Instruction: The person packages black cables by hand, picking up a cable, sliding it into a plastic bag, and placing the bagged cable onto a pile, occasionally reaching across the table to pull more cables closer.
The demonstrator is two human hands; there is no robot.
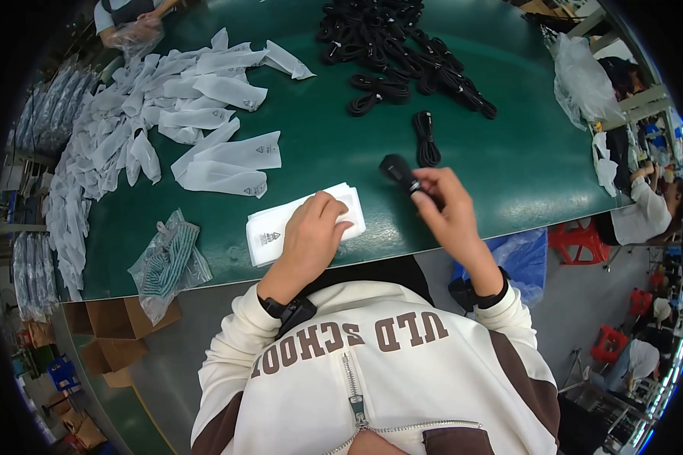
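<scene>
— From where I stand, the left hand (311, 231) lies curled, knuckles up, on a small stack of white flat bags (269, 227) at the near edge of the green worktop (326, 144). Whether the fingers pinch the top bag I cannot tell.

— And the other one?

— The right hand (448, 208) is raised just above the worktop, fingers closed around a bundled black cable (399, 171); the bundle sticks out up and to the left of the fingertips. It sits just right of the bag stack, near the front edge.

— Much room around them?

— A fair stretch of bare green lies beyond the hands, up the middle. One loose coiled cable (426, 138) lies just past the held one, and a big heap of black cables (398, 49) sits well back, toward the far edge. To the left, a wide spread of white bags (152, 114) runs along that side (it thins out toward the centre), with two bags lying nearest the stack.

— Anything at the front-left corner?

— A clear plastic bag with striped contents (167, 262), hanging close to the near edge. On the right edge there is a crumpled clear plastic sack (580, 80). Another person's hands (140, 26) work at the far left corner, well apart from these.
</scene>
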